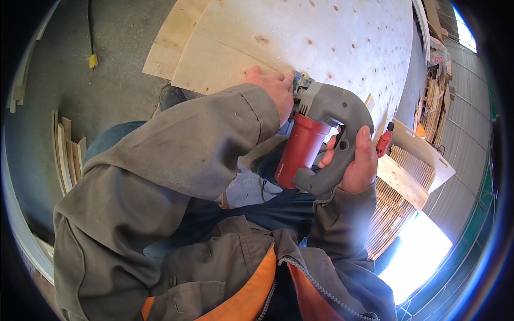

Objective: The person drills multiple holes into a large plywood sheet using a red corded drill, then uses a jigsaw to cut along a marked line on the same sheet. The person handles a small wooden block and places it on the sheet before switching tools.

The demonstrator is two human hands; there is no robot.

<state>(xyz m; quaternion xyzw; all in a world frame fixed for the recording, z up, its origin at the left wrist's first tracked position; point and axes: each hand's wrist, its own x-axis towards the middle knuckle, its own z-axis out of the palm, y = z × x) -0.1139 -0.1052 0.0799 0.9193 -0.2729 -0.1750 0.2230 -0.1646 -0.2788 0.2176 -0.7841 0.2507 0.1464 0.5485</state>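
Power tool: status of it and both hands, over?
Right hand grips power tool. Left hand at its nose. Left sleeve hides part of plywood's edge.

Right hand gripping a red-and-grey power tool by its handle, left hand at the tool's nose, knotty plywood beyond, yellow plug at upper left.

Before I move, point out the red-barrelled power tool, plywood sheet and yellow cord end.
Red-barrelled power tool (305,145), head view: red barrel.
Plywood sheet (300,45), head view: top face.
Yellow cord end (93,61), head view: yellow body.
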